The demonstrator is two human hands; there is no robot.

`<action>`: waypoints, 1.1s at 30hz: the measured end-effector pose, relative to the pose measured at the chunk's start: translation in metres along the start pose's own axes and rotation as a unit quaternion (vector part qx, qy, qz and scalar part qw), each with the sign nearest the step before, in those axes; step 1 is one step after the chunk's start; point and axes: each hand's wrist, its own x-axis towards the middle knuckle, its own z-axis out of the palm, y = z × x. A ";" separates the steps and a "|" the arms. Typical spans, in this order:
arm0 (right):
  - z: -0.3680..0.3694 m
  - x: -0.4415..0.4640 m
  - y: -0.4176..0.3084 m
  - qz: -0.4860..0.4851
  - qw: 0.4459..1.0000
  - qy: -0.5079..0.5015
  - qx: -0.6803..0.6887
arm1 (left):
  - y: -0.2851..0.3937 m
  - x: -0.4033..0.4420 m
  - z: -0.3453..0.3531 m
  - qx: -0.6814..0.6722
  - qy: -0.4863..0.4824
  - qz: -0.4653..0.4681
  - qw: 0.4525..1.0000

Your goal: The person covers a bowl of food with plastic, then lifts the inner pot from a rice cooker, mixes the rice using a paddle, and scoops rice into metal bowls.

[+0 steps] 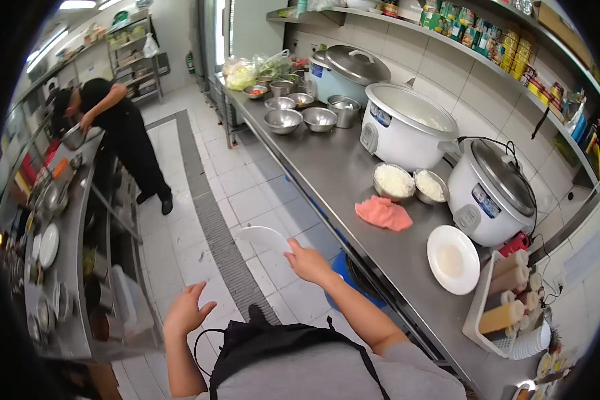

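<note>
In the head view, my right hand (pixel 309 262) grips the rim of a white plate (pixel 265 237), held tilted over the tiled floor beside the steel counter (pixel 313 160). My left hand (pixel 188 310) hangs over the floor to the left with nothing in it, thumb and fingers apart. On the counter to the right lie a pink cloth (pixel 384 213) and another white plate (pixel 452 260). Two metal bowls heaped with white rice, a left bowl (pixel 393 181) and a right bowl (pixel 431 186), stand behind the cloth.
An open rice cooker (pixel 407 127) and a lidded one (pixel 492 193) line the wall. A basket of sauce bottles (pixel 507 307) sits at the counter's near end, with several metal bowls (pixel 283 121) farther off. Across the aisle a person in black (pixel 123 133) bends over another counter.
</note>
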 end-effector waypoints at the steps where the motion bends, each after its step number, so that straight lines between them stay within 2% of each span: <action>1: -0.014 0.026 -0.004 0.010 1.000 0.008 0.002 | -0.007 0.034 -0.003 0.011 -0.006 -0.011 1.000; 3: -0.028 0.071 -0.002 -0.035 0.999 0.020 0.020 | -0.013 0.108 -0.012 0.015 0.004 0.036 0.999; 4: -0.035 0.084 0.004 -0.019 0.999 0.030 0.024 | -0.013 0.141 -0.019 0.010 0.016 0.069 0.997; 6: -0.072 0.107 0.029 0.087 0.977 0.093 0.172 | 0.002 0.219 -0.040 0.009 0.015 0.117 0.993; 8: -0.103 0.121 0.076 0.139 0.949 0.243 0.148 | 0.032 0.297 -0.059 0.000 0.017 0.168 0.986; 10: -0.168 0.112 0.090 0.199 0.932 0.301 0.041 | 0.071 0.369 -0.076 0.049 0.024 0.316 0.947; 11: -0.205 0.112 0.086 0.284 0.894 0.347 0.004 | 0.094 0.403 -0.080 0.053 0.024 0.363 0.930; 12: -0.237 0.108 0.102 0.276 0.886 0.368 0.063 | 0.120 0.435 -0.082 0.056 0.020 0.408 0.911; 13: -0.267 0.108 0.103 0.303 0.860 0.409 0.031 | 0.146 0.466 -0.083 0.033 0.052 0.478 0.876; 14: -0.292 0.101 0.128 0.240 0.858 0.449 -0.071 | 0.174 0.494 -0.083 0.007 0.086 0.541 0.837; 16: -0.357 0.112 0.142 0.283 0.835 0.461 -0.103 | 0.236 0.543 -0.084 -0.088 0.063 0.586 0.803; 18: -0.413 0.135 0.160 0.349 0.830 0.406 -0.156 | 0.300 0.580 -0.086 -0.207 -0.014 0.559 0.803; 20: -0.453 0.157 0.226 0.326 0.794 0.394 -0.329 | 0.357 0.618 -0.077 -0.253 -0.033 0.545 0.798; 21: -0.469 0.173 0.250 0.350 0.786 0.348 -0.372 | 0.383 0.639 -0.066 -0.302 -0.047 0.520 0.798; 22: -0.480 0.192 0.272 0.372 0.776 0.299 -0.411 | 0.407 0.666 -0.049 -0.297 0.011 0.566 0.769; 24: -0.495 0.229 0.318 0.414 0.782 0.187 -0.427 | 0.450 0.697 -0.035 -0.279 -0.004 0.527 0.803; 26: -0.503 0.258 0.372 0.431 0.779 0.123 -0.439 | 0.490 0.740 -0.015 -0.255 0.011 0.514 0.819; 28: -0.510 0.281 0.418 0.441 0.775 0.117 -0.437 | 0.521 0.774 0.004 -0.231 0.022 0.497 0.836; 30: -0.512 0.296 0.455 0.451 0.772 0.113 -0.434 | 0.544 0.798 0.019 -0.152 0.090 0.467 0.866; 31: -0.514 0.302 0.470 0.449 0.773 0.107 -0.435 | 0.551 0.803 0.028 -0.128 0.072 0.439 0.887; 33: -0.519 0.312 0.498 0.452 0.773 0.099 -0.434 | 0.551 0.805 0.036 -0.100 0.089 0.450 0.883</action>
